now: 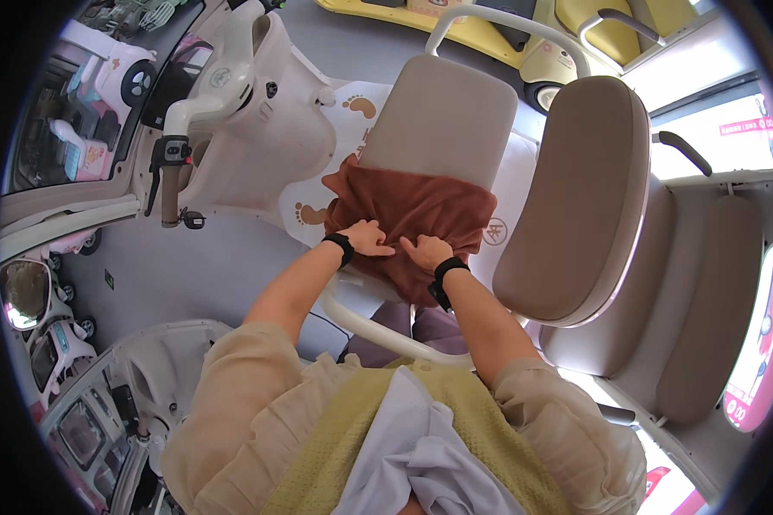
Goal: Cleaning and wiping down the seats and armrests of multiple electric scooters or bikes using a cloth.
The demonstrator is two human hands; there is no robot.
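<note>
A rust-brown cloth [421, 202] is drawn over the near half of a beige seat cushion [442, 116] in the middle of the view. Its top edge runs across the cushion, and its lower part hangs in folds over the near end. My left hand [368, 238] has curled fingers gathered in the cloth near its left side. Close beside it, my right hand [425, 253] is closed on the same cloth, index finger and thumb toward the left hand. Folds hide some fingertips. Both wrists wear black bands. Yellow-green fabric and a white cloth [399, 446] cover my front.
A white handlebar [219, 86] with a brown grip stands at the left. To the right rises a beige backrest [575, 202], with a bench seat behind it. A white tube rail [386, 335] curves in front of my legs. A yellow vehicle [545, 60] stands beyond.
</note>
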